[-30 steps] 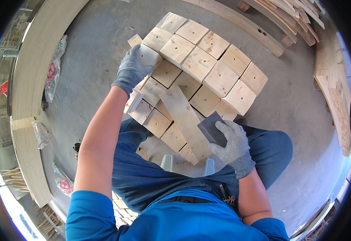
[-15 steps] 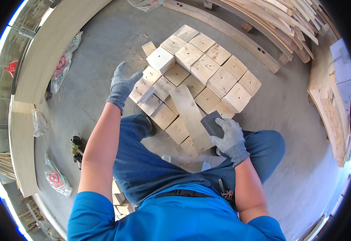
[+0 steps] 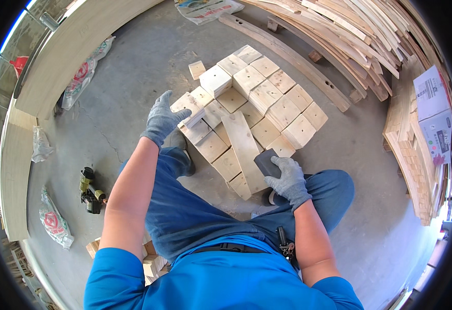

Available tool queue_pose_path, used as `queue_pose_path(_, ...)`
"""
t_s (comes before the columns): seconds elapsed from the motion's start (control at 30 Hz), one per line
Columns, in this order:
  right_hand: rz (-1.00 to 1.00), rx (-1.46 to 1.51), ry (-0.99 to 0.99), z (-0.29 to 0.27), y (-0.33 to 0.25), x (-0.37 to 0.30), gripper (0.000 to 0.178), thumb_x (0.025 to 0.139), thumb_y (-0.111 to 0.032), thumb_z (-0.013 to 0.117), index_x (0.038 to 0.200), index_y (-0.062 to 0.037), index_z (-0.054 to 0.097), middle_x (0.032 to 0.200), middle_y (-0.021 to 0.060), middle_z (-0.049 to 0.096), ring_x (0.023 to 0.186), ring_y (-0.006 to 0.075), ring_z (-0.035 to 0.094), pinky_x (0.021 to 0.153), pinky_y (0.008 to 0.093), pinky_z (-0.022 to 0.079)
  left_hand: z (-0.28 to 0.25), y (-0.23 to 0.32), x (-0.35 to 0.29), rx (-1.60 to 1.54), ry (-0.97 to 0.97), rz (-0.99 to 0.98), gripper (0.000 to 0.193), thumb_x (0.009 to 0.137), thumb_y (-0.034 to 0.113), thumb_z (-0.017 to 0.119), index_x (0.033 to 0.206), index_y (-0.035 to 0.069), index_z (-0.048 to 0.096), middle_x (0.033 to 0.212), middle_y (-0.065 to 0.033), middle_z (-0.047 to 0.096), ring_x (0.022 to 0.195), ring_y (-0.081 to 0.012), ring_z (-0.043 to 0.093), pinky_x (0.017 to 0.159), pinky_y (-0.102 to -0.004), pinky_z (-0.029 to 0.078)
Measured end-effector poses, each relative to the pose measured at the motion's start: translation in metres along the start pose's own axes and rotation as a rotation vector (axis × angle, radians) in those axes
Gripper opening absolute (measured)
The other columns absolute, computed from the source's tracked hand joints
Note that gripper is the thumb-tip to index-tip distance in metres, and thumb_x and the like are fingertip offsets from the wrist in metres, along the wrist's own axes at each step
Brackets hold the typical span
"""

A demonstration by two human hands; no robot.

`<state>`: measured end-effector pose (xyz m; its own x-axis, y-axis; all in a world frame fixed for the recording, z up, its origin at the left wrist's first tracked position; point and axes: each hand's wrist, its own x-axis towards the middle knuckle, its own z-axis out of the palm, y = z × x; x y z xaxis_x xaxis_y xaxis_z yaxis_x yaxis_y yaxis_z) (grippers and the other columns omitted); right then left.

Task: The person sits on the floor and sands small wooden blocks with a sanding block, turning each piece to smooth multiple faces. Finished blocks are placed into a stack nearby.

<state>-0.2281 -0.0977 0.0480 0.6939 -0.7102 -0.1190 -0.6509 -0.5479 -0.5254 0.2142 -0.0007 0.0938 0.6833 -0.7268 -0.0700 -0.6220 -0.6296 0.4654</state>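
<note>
My left hand (image 3: 165,118), in a grey knit glove, is open with thumb and fingers spread. It is beside the near left corner of a stack of square-ended pale wooden blocks (image 3: 250,78); I cannot tell whether the thumb touches the wood. My right hand (image 3: 289,182), gloved alike, grips a dark grey rectangular block (image 3: 267,164) that looks like a sanding block. Its edge is close to a flat wooden board (image 3: 240,142) lying slantwise across the lower blocks. Most block tops have a small dark hole or knot mark.
A small loose wood piece (image 3: 197,70) lies behind the stack. A green and black power tool (image 3: 89,191) and plastic bags (image 3: 55,222) are on the floor at left. Long planks (image 3: 334,36) are piled far right, near a white carton (image 3: 433,113). Long pale panels (image 3: 17,170) border the left.
The whole view has shifted slightly, showing more of the tool and carton. My left hand has come a little nearer the stack, still spread. My right hand keeps its grip on the dark grey block.
</note>
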Motion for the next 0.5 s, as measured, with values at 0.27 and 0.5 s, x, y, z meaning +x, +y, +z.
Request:
queue_pose_path(0.27,0.025,0.052,-0.008,-0.006,-0.003,0.006,0.072,0.076,-0.033,0.090,0.140,-0.0066,0.070,0.137,0.0223,0.067,0.126,0.0436,0.062,0.111,0.0508,0.049,-0.001,0.035,0.054,0.070,-0.036,0.077,0.113,0.081,0.067,0.087,0.162,0.000,0.045,0.163,-0.0273,0.050,0.152,-0.0411,0.049,0.126,-0.0459,0.041)
queue_pose_path(0.5,0.017,0.099,-0.003,-0.012,-0.004,0.014,0.071,0.077,-0.033,0.089,0.140,-0.0071,0.069,0.137,0.0225,0.066,0.124,0.0444,0.062,0.109,0.0533,0.050,0.017,0.038,0.157,0.165,-0.434,0.000,0.116,0.082,0.070,0.083,0.162,-0.003,0.045,0.165,-0.0290,0.048,0.154,-0.0405,0.047,0.126,-0.0433,0.039)
